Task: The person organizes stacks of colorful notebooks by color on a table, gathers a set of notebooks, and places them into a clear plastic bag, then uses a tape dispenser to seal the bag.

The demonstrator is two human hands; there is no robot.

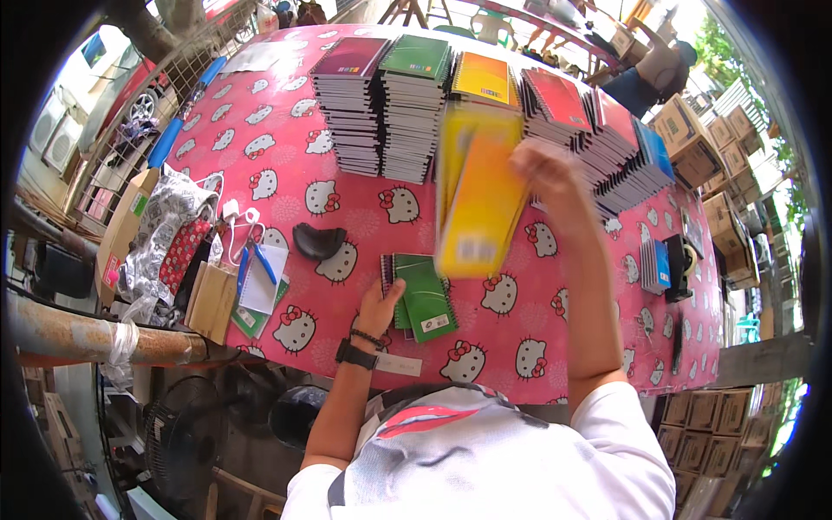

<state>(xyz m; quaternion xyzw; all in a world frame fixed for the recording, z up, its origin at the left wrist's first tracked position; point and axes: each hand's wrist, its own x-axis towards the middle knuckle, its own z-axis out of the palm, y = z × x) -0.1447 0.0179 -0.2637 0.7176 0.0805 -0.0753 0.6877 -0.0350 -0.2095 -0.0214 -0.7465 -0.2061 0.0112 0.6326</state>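
Note:
My left hand (379, 310) grips the left edge of a small pile of spiral notebooks, its thumb resting on the green notebook (426, 299) on top. A dark cover edge shows under the green one. Higher up, my right hand (550, 178), smeared by motion, has its fingers at the upper right edge of a yellow-orange notebook (482, 208), which is tilted and also blurred. Behind that notebook stands the stack of yellow notebooks (485, 78). To its left rise tall stacks of green notebooks (416, 56) and maroon notebooks (349, 57).
Red notebooks (556, 97) and blue notebooks (656, 152) stand in leaning stacks at the right. On the pink patterned tablecloth (286, 208) lie a black curved object (317, 242), blue-handled scissors (253, 260), a wooden block (211, 302) and a tape dispenser (679, 269). Cardboard boxes (689, 139) are piled beyond.

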